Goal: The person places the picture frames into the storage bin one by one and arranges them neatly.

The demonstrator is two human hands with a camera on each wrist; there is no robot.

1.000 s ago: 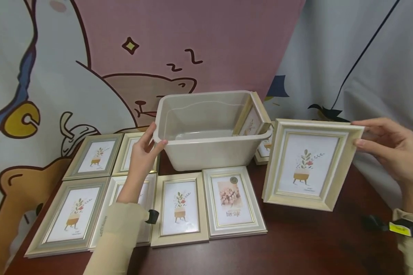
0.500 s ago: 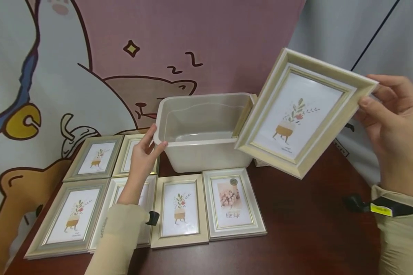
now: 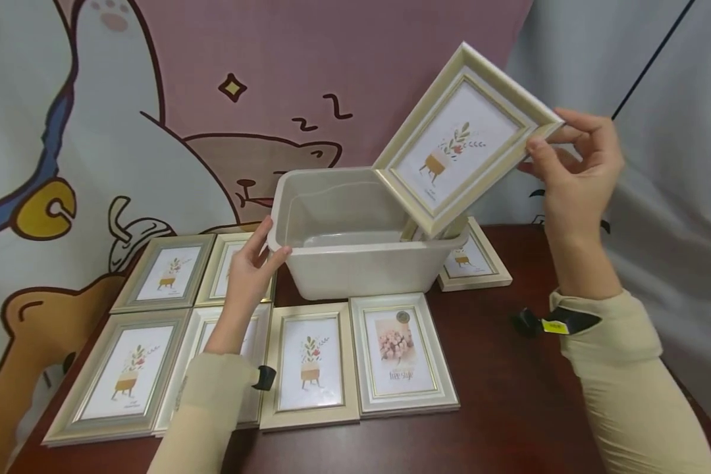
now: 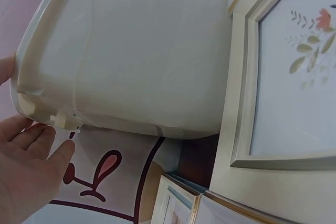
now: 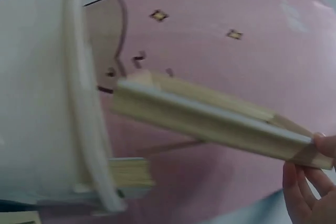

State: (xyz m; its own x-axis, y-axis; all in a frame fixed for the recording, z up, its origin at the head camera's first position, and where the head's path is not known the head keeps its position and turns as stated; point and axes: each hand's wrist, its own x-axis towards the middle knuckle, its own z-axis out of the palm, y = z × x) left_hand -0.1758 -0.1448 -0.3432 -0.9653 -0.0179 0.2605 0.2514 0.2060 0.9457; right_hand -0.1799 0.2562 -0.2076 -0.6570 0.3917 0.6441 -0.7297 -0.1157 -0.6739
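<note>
My right hand (image 3: 580, 164) pinches a cream picture frame (image 3: 459, 138) by its right corner, thumb in front and fingers behind. Tilted diamond-wise, this frame overlaps the right end of a beige plastic bin (image 3: 373, 270), its lowest corner right at the front rim. The right wrist view shows the held frame (image 5: 210, 121) edge-on above the bin's rim (image 5: 86, 98). At the bin's left end my left hand (image 3: 245, 280) grips the rim, thumb at the front corner. Inside the bin at the right stands another frame (image 3: 411, 230), mostly hidden behind the held one.
Several picture frames lie flat left of and before the bin, among them a grey one (image 3: 133, 375), a cream one (image 3: 311, 362) and a white one (image 3: 404, 355) with a flower print. One more frame (image 3: 474, 260) lies to the bin's right. A printed cloth (image 3: 391, 79) hangs behind.
My right hand has lifted the picture frame from the table's right side, tilted it and carried it up and left over the bin's right end. My left hand stays on the rim.
</note>
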